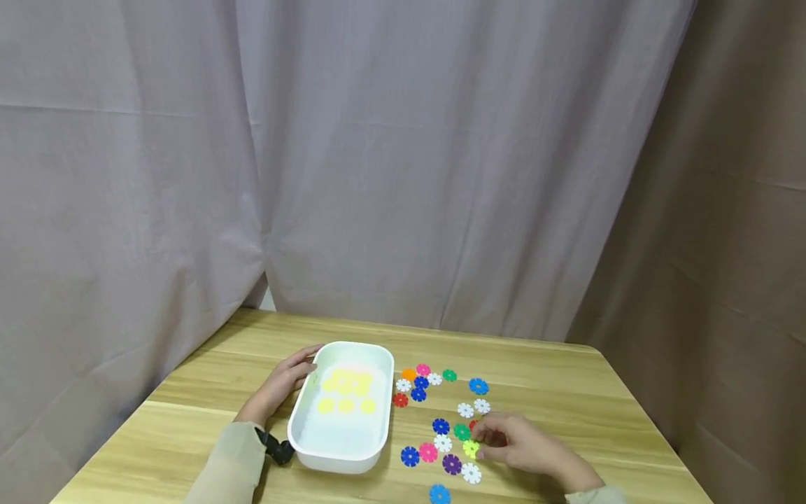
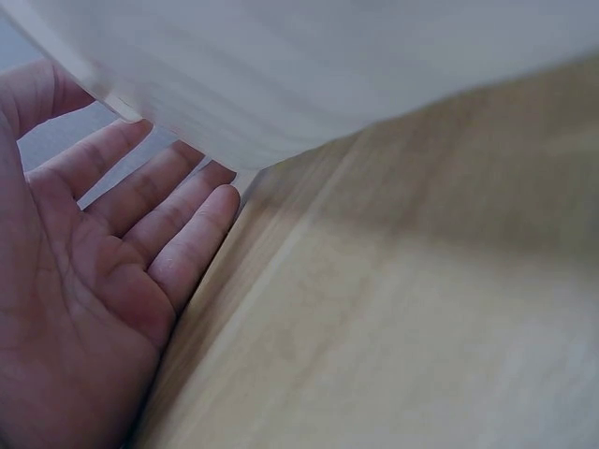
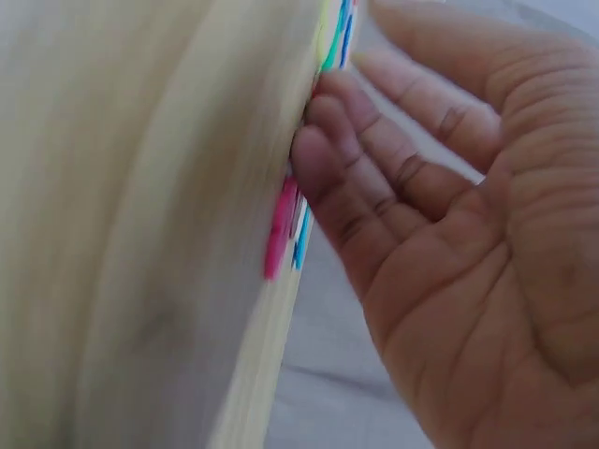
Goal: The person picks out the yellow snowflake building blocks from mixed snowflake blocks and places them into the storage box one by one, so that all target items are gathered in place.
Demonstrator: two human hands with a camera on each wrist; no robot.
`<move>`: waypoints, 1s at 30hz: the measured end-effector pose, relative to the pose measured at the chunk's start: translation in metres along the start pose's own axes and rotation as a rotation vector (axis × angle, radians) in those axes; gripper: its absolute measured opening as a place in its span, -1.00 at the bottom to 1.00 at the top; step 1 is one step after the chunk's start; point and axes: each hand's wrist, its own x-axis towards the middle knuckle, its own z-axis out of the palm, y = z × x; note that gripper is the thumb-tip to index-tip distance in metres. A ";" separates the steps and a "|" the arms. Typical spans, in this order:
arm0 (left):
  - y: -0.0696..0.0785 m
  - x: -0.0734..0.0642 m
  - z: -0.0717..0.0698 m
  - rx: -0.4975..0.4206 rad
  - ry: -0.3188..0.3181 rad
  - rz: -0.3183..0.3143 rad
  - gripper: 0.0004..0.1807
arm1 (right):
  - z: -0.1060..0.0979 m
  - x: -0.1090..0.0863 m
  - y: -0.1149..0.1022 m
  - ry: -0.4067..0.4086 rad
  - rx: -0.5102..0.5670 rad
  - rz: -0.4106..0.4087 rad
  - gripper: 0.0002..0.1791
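Note:
My left hand is at the left side of a white tray. In the left wrist view its fingers are extended against the outer wall, palm uncovered. Yellow round pieces, washed out by glare, lie in the tray. My right hand is low over the right part of the table, thumb and fingers apart. Its fingertips are right at a yellow-green snowflake disc and partly cover a red one. The right wrist view shows loosely bent fingers with nothing between them, and a pink disc edge-on beside them.
Several notched discs are spread right of the tray: a green one, a purple one, a blue one, an orange one and others. The wooden table ends at grey curtains behind and at the sides.

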 end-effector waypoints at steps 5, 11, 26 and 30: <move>-0.003 0.000 0.000 -0.014 -0.010 0.001 -0.43 | 0.004 0.002 0.000 0.027 -0.071 -0.063 -0.82; -0.002 -0.001 0.000 -0.019 0.017 -0.007 -0.44 | 0.005 0.003 -0.001 0.027 -0.126 -0.060 -0.85; 0.001 -0.001 0.001 0.004 0.020 -0.003 -0.43 | 0.002 0.000 -0.003 -0.004 -0.095 -0.032 -0.76; 0.001 -0.002 0.002 0.000 0.032 -0.004 -0.44 | 0.001 0.000 -0.004 -0.023 -0.070 -0.030 -0.83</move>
